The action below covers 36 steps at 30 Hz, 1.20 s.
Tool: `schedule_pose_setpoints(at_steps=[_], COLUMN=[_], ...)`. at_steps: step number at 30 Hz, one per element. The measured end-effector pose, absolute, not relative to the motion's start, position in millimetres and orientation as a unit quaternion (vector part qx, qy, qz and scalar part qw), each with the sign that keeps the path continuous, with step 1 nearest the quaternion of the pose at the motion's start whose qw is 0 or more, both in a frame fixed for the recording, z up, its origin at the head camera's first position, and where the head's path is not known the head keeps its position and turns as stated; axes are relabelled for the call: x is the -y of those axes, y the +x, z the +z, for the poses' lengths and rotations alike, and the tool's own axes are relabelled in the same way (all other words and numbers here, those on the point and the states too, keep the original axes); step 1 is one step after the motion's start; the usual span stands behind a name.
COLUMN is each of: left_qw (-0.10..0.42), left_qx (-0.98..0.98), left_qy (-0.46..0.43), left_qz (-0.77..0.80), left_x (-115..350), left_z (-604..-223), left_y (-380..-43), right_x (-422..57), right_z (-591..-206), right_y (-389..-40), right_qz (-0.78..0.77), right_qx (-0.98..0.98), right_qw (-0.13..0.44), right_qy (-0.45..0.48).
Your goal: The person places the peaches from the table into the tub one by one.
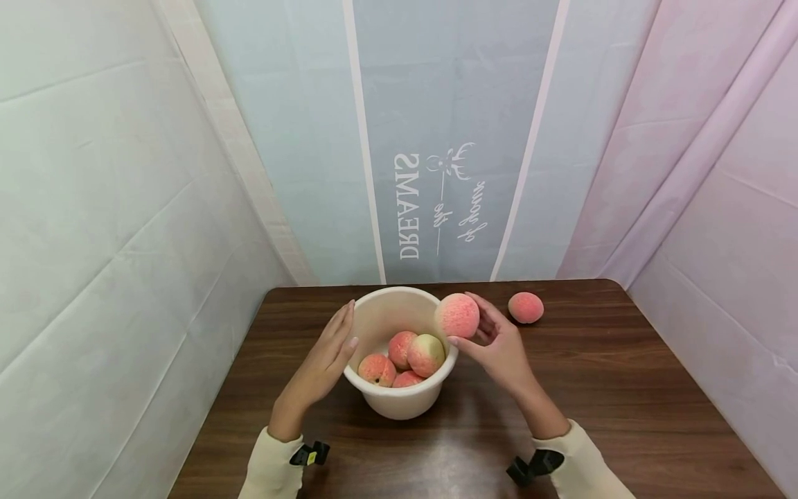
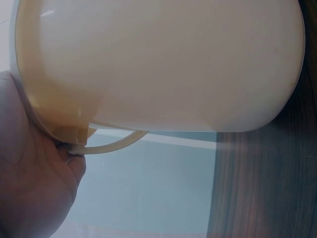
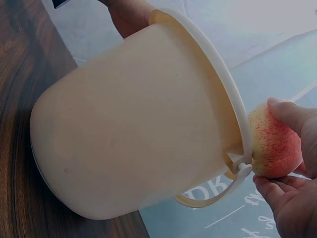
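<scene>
A cream bucket [image 1: 400,403] stands on the table with several peaches [image 1: 377,370] inside it. My right hand [image 1: 501,350] holds a pink peach [image 1: 458,316] between thumb and fingers at the bucket's right rim. In the right wrist view that peach [image 3: 275,140] shows yellow and red beside the rim. At the left rim, my left hand [image 1: 322,362] rests with its fingers straight. The left wrist view has the hand [image 2: 37,173] against the rim near the bucket's handle [image 2: 114,146]; some of its fingers are hidden there.
Another peach [image 1: 526,308] lies on the dark wooden table [image 1: 598,388], right of the bucket near the back edge. Behind the table hangs a blue-grey cloth [image 1: 455,90] with white lettering. Pale cloth walls [image 1: 112,242] close in both sides.
</scene>
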<state>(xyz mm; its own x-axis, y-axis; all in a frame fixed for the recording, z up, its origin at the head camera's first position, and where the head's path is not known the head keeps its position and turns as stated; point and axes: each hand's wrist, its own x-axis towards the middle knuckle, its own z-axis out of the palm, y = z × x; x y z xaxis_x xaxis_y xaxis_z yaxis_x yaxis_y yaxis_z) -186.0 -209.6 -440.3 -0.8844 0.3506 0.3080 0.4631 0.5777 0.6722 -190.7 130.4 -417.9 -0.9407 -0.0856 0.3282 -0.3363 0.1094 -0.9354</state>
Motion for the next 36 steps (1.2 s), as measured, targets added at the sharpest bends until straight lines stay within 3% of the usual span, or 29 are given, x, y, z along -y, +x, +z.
schedule_pose_setpoints(at_steps=[36], left_qw=[0.077], left_qx=[0.885], left_qy=[-0.233], left_qz=[-0.397], left_x=[208.8], left_z=[-441.3], left_y=[-185.5], right_x=[-114.7], right_z=[-418.8], right_y=[-195.2], right_qz=[0.628], right_qx=[0.754], right_qw=[0.09], right_qy=[0.171])
